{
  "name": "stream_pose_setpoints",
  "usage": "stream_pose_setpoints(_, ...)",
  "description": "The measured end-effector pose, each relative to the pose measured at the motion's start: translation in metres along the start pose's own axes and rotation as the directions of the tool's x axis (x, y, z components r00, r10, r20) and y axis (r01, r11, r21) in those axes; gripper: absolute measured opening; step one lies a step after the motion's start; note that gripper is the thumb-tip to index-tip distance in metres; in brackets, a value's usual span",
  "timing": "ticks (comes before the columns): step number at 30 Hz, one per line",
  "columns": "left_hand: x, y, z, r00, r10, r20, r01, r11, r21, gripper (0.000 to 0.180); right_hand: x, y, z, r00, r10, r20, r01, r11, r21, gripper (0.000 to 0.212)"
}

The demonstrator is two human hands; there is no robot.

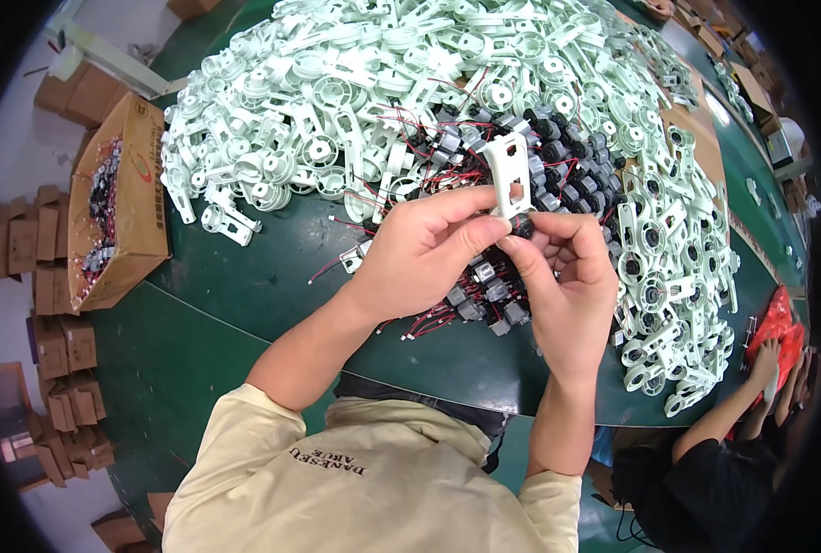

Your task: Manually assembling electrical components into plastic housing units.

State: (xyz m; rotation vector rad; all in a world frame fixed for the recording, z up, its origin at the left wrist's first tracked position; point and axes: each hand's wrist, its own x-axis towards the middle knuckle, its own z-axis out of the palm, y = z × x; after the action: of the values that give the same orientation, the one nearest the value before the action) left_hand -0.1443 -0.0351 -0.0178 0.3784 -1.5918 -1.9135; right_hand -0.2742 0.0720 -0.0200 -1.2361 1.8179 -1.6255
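Over the middle of the table, my left hand [410,253] pinches the lower end of a white plastic housing [500,157], which stands upright with rectangular openings in it. From the other side, the thumb and fingers of my right hand [572,295] close on a small black round part [523,227] at the housing's lower end. How far that part sits inside the housing is hidden by my fingers. Beneath and behind both hands lies a heap of small grey-and-black motors [484,276] with thin red and black wires.
A large pile of pale housings [336,92] covers the far side of the green table [217,276]. Housings with black parts in them [655,276] lie at right. A cardboard box [152,212] of wired motors stands at left. Another person's hand [765,364] touches a red bag [777,318].
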Motion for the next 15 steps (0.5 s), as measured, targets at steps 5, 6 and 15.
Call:
stream_pose_setpoints(5, 0.001, -0.004, -0.002, 0.999, -0.034, -0.028, 0.029, 0.989, -0.142, 0.033, 0.001, -0.009, 0.008, 0.996, 0.086, 0.022, -0.089, 0.982, 0.165, 0.022)
stream_pose_setpoints(6, 0.001, -0.007, -0.005, 0.999, -0.046, -0.023, 0.044, 0.996, -0.083, 0.039, 0.000, -0.012, 0.007, 0.993, 0.113, 0.032, -0.117, 0.981, 0.157, 0.021)
stream_pose_setpoints(15, 0.000, -0.008, -0.008, 0.997, -0.022, 0.074, 0.032, 0.990, -0.136, 0.032, 0.005, -0.001, 0.007, 0.996, -0.089, -0.031, 0.090, 0.995, 0.038, 0.016)
